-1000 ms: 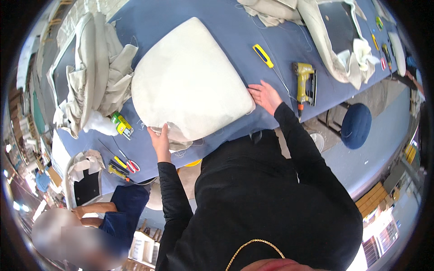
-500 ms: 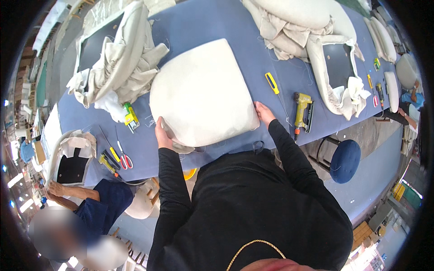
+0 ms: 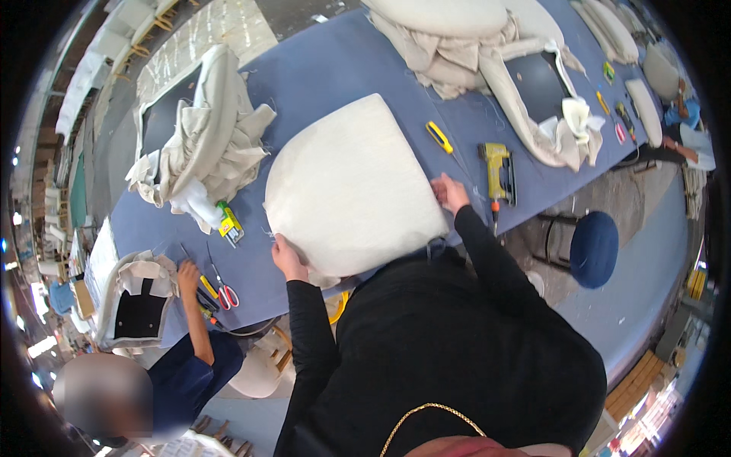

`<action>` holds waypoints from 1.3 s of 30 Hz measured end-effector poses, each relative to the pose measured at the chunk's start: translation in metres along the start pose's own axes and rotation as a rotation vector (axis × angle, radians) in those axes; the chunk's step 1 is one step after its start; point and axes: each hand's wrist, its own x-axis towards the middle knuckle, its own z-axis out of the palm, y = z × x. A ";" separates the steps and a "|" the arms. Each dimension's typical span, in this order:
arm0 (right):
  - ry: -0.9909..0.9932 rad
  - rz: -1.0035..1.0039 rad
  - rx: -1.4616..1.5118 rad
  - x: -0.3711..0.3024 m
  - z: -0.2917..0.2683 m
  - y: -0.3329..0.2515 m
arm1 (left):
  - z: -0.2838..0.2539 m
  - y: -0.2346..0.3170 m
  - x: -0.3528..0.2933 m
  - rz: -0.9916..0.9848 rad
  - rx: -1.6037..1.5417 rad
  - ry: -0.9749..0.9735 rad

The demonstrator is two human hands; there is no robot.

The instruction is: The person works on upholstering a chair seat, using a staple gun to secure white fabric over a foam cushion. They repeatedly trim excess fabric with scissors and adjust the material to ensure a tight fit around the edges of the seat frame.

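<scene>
A beige, fabric-covered seat cushion [image 3: 346,186], rounded on its left side, lies in front of me with its smooth face up. At its lower left edge my left hand [image 3: 290,259] grips it, thumb toward the upper face and the other fingers hidden underneath. My right hand [image 3: 451,193] holds the right edge, fingers curled against the side. A flap of fabric hangs under the near edge, beside my body. Right of the cushion lie a yellow-handled screwdriver [image 3: 439,138] and a yellow-green staple gun [image 3: 497,175].
Partly covered pieces [image 3: 183,122] with bunched fabric lie at the left; more covers [image 3: 449,53] are piled at the far right. A green-yellow box [image 3: 230,223] and red-handled scissors [image 3: 227,295] lie on the blue table [image 3: 320,57]. A co-worker's arm [image 3: 196,320] reaches in at left. A blue stool [image 3: 594,250] stands right.
The cushion has come nearer to me and turned slightly, both hands staying at its edges. The co-worker's hand has moved from the small cushion to the tools on the table.
</scene>
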 end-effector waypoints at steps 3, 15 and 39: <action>0.143 -0.005 0.143 0.003 -0.019 0.017 | -0.008 -0.011 -0.015 0.093 0.284 -0.040; -0.327 0.187 0.507 0.013 0.016 -0.041 | -0.029 0.000 -0.002 -0.222 0.050 -0.220; -1.144 -0.593 -0.111 -0.187 0.179 -0.191 | 0.032 0.317 -0.187 0.697 0.647 -0.805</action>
